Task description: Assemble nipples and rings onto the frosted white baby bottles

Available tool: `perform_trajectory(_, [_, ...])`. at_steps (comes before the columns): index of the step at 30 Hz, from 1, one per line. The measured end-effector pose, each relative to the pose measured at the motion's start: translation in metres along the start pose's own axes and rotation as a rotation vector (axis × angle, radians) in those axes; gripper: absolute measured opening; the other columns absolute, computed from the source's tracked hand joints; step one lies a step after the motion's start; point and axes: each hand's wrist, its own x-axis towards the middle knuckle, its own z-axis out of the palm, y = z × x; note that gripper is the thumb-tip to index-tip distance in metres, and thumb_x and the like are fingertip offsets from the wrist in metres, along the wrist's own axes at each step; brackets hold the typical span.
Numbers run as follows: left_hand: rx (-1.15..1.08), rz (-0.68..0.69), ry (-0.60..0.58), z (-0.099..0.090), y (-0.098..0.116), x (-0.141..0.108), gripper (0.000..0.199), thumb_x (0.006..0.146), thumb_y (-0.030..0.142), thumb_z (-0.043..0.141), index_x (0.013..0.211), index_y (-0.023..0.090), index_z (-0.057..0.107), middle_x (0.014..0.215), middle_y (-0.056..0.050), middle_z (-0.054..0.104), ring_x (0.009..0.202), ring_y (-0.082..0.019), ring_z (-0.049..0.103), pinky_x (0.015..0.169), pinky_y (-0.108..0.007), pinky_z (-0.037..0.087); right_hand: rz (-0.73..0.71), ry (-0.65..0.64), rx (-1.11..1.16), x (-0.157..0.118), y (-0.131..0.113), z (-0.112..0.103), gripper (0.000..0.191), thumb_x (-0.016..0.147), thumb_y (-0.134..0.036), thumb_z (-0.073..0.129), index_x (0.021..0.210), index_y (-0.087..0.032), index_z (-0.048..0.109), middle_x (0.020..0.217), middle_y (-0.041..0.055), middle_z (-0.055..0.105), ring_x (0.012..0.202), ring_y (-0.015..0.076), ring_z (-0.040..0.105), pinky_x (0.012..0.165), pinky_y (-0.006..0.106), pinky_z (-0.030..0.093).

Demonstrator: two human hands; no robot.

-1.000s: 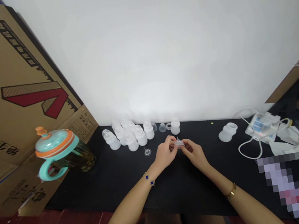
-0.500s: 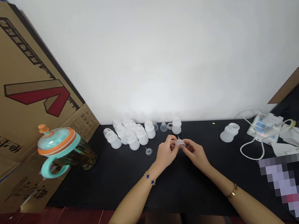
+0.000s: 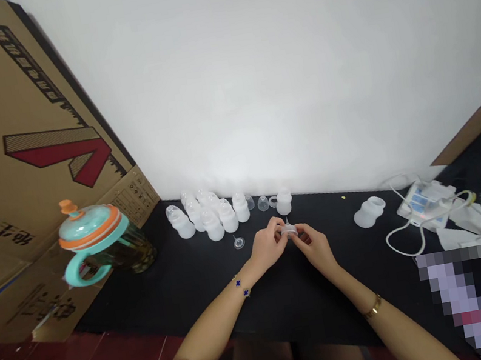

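My left hand (image 3: pixel 268 244) and my right hand (image 3: pixel 314 245) meet over the black table, both pinching one clear bottle nipple (image 3: pixel 289 229) that seems set in a ring. Its tip points up; the fingers hide part of its rim. Left of my left hand, a loose clear nipple (image 3: pixel 238 242) lies on the table. Just beyond my hands stands a white baby bottle (image 3: pixel 285 202), with a white ring (image 3: pixel 273 201) and a clear cap (image 3: pixel 263 202) beside it. An uncapped white bottle (image 3: pixel 369 212) lies tilted on its side to the right.
Several capped white bottles (image 3: pixel 214 226) stand grouped at the back left. A large jug (image 3: pixel 129 247) with a teal handle is farther left, by a cardboard box (image 3: pixel 20 75). At right lie a white cable (image 3: pixel 407 251) and a white-and-blue device (image 3: pixel 426 204). A white wall rises behind the table.
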Motion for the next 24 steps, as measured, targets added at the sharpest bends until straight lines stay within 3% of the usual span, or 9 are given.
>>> perform_trajectory(24, [0.098, 0.029, 0.010, 0.0001, 0.0026, -0.0006, 0.011, 0.091, 0.024, 0.055, 0.102, 0.025, 0.051, 0.079, 0.004, 0.075, 0.062, -0.015, 0.066, 0.062, -0.025, 0.044, 0.007, -0.001, -0.031, 0.0002, 0.0024, 0.0009, 0.029, 0.090, -0.048, 0.059, 0.090, -0.020, 0.067, 0.072, 0.0017, 0.067, 0.056, 0.0153, 0.056, 0.054, 0.025, 0.043])
